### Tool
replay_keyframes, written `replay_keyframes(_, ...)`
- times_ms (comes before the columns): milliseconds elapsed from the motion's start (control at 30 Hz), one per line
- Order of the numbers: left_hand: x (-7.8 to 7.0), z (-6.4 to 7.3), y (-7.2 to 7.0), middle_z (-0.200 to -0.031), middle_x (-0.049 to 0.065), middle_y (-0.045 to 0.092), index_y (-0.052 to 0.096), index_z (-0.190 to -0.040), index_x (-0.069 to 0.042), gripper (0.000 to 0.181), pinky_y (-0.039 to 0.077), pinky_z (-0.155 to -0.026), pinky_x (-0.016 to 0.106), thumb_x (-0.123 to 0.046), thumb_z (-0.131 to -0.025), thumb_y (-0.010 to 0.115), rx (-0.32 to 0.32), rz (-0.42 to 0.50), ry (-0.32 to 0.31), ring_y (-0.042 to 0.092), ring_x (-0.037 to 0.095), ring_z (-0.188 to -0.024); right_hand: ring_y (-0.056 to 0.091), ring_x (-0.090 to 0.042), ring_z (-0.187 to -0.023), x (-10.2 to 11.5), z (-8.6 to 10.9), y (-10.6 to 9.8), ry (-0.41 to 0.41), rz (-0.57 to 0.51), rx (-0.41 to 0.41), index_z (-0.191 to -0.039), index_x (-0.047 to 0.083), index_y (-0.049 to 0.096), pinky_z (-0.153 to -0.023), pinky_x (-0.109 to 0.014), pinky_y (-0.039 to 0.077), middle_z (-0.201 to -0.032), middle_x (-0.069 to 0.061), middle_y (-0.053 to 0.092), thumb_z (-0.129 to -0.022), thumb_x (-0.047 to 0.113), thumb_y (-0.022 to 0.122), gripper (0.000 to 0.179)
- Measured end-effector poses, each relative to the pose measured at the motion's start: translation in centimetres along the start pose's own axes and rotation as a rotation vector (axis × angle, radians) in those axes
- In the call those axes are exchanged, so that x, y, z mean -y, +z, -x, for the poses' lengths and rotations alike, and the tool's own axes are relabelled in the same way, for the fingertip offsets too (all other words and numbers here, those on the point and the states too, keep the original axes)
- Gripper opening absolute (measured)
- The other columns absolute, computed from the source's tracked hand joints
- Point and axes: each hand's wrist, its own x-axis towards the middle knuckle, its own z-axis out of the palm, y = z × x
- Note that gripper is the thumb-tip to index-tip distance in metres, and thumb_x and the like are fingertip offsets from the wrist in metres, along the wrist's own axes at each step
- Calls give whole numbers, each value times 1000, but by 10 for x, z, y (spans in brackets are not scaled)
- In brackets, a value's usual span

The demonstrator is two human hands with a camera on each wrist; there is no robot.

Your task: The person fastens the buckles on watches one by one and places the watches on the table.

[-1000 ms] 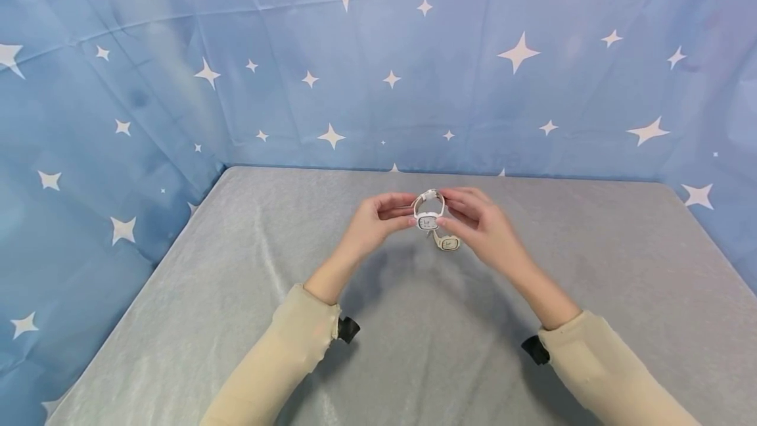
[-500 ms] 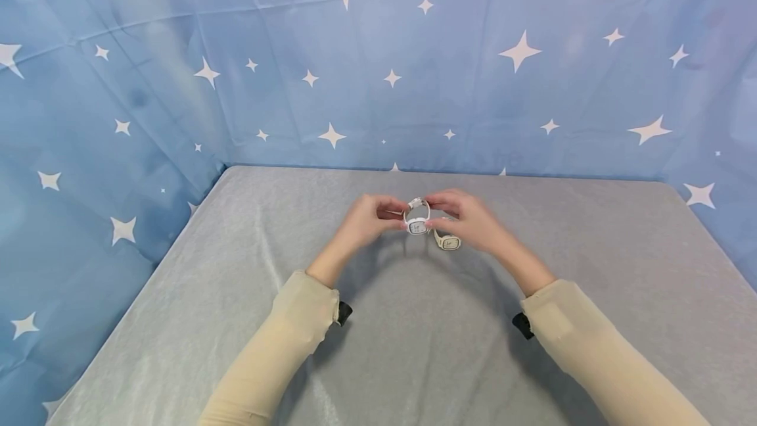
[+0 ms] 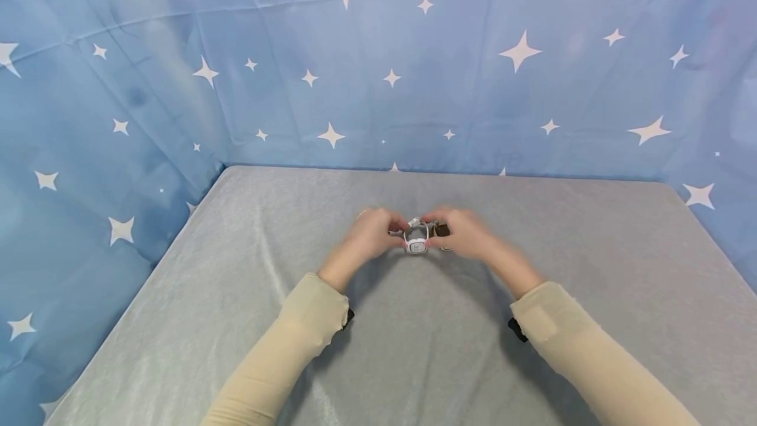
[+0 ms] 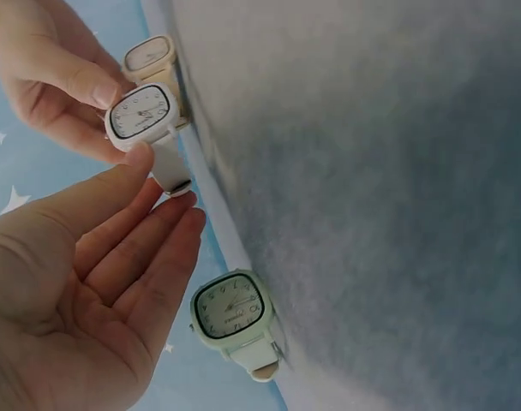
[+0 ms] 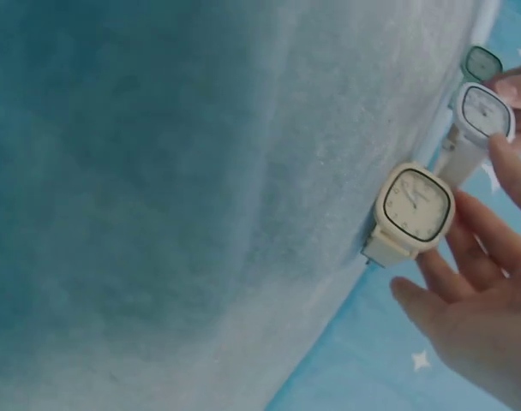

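A white wristwatch point(image 3: 417, 247) with a square-cornered face stands between both hands, its strap closed in a loop. My left hand point(image 3: 371, 235) pinches its left side with thumb and fingers. From the other side, my right hand point(image 3: 464, 234) pinches it too. Just right of it, a cream wristwatch point(image 5: 415, 205) sits on the table, largely covered by the right hand in the head view. A pale green wristwatch point(image 4: 235, 308) stands beside the left hand's fingers in the left wrist view; that hand hides it from the head camera.
A grey velvety cloth covers the table point(image 3: 408, 347), its back edge behind the hands. Blue curtains point(image 3: 378, 51) with white stars hang along the back and left side. Dark wrist cameras point(image 3: 518, 330) stick out beneath the beige sleeves point(image 3: 278, 354).
Both hands have carried the white watch slightly left and then down toward the tabletop, beside the cream watch. The right hand now covers more of the cream watch.
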Motion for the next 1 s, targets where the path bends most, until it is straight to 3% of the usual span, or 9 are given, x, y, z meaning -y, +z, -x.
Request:
replay_keyframes(233, -3, 0, 5, -105, 1, 77, 76, -108, -15, 26, 54, -92, 33, -21, -83, 82, 24, -88, 18, 70, 17, -101, 62, -39, -116, -1, 4, 4, 26, -8, -7, -129, -4, 62, -99, -52, 50, -127, -24, 66, -88, 15, 75, 47)
replay_keyframes(433, -3, -3, -9, -118, 6, 73, 74, -115, -14, 23, 53, -98, 38, -17, -92, 71, -32, -73, 10, 66, 24, -114, 49, -45, -133, -14, 9, -7, 34, 0, -113, -134, -6, 57, -112, -57, 39, -138, -26, 57, -92, 16, 71, 50)
replay_keyframes(600, 0, -12, -23, -131, 5, 68, 68, -126, -17, 32, 53, -99, 42, -24, -95, 69, -106, -134, -8, 62, 26, -124, 39, -46, -141, -26, 14, -25, 92, 124, -138, -146, -1, 46, -117, -59, 31, -153, -24, 43, -94, 26, 68, 63)
replay_keyframes(700, 4, -18, -26, -142, 4, 61, 61, -136, -18, 43, 51, -103, 43, -28, -95, 69, -119, -212, 16, 58, 28, -130, 29, -46, -147, -32, 15, -34, 107, 218, -139, -151, 2, 38, -119, -62, 25, -159, -23, 34, -95, 30, 68, 70)
replay_keyframes(867, 11, -27, -22, -163, 1, 33, 41, -152, -22, 63, 29, -122, 48, -43, -97, 63, -119, -402, 47, 36, 28, -148, 7, -46, -153, -39, 15, -41, 152, 305, -130, -157, 8, 29, -115, -75, 7, -165, -22, 17, -93, 41, 68, 81)
replay_keyframes(1000, 12, -27, -12, -169, -2, 13, 24, -159, -30, 82, 10, -124, 61, -66, -92, 55, -137, -466, 11, 15, 30, -156, -6, -45, -154, -43, 19, -40, 219, 325, -122, -160, 15, 21, -110, -81, -4, -168, -19, 5, -91, 55, 65, 90)
